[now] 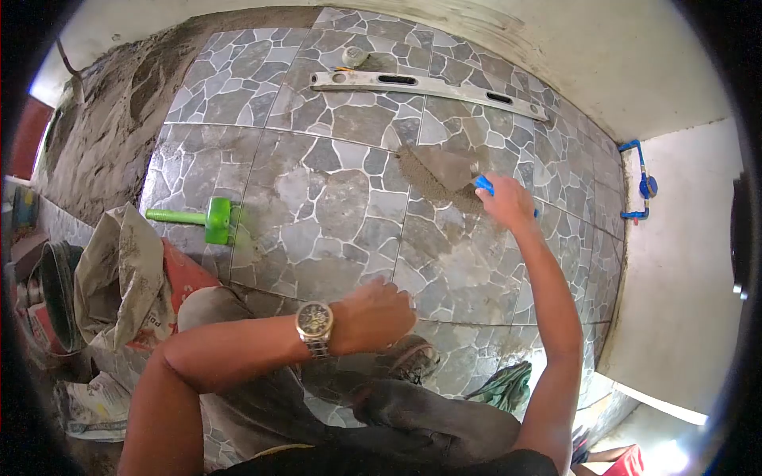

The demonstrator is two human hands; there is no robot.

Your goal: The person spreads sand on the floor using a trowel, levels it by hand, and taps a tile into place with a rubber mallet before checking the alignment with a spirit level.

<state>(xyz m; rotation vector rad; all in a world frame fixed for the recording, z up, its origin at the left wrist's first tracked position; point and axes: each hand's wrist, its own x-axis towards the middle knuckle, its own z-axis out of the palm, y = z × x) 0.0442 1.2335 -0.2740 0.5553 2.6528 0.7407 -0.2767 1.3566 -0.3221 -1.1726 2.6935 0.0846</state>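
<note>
My right hand [508,201] is wrapped round the blue handle of a trowel [454,168], whose blade lies on a patch of wet mortar [421,176] on the stone-patterned tiles [317,214]. Lower down, my left hand [375,317] hovers over the tiles near my knees, its fingers curled; whether anything is inside them is hidden. A watch [315,319] is on my left wrist. To the left lies a green mallet [217,220] with its handle pointing left.
A long spirit level [429,86] lies across the far tiles, with a round white object [354,56] behind it. Rough mortar [103,135] borders the left. Bags [123,278] and buckets stand lower left. A green cloth [504,389] lies lower right. Blue pipes [635,182] run on the right wall.
</note>
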